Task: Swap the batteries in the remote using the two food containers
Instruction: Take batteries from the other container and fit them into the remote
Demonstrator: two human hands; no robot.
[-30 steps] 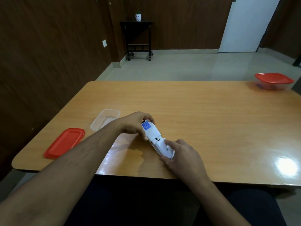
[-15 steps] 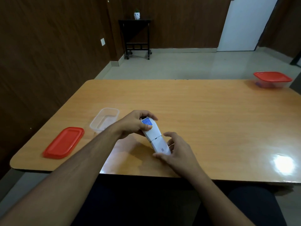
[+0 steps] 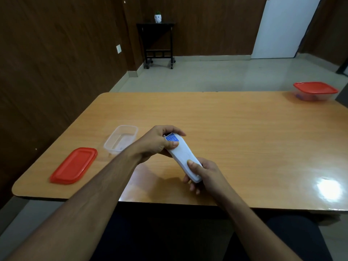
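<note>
A white remote [image 3: 181, 157] with a blue label at its far end is held back side up, just above the wooden table [image 3: 235, 140]. My left hand [image 3: 157, 142] grips its far end, thumb across the label. My right hand [image 3: 204, 174] grips its near end, thumb pressed on the back cover. An open clear food container [image 3: 120, 139] stands to the left, its red lid [image 3: 74, 165] lying beside it. A second clear container with a red lid on [image 3: 315, 90] stands at the far right corner; something bluish shows dimly inside.
The table's near edge runs just below my hands. A bright light reflection lies on the table at the right. A dark side table [image 3: 156, 42] with a small white pot stands against the far wall.
The battery compartment, open a second ago, is now covered by the back cover. Both hands have lifted the remote slightly, and my right thumb now lies on the cover.
</note>
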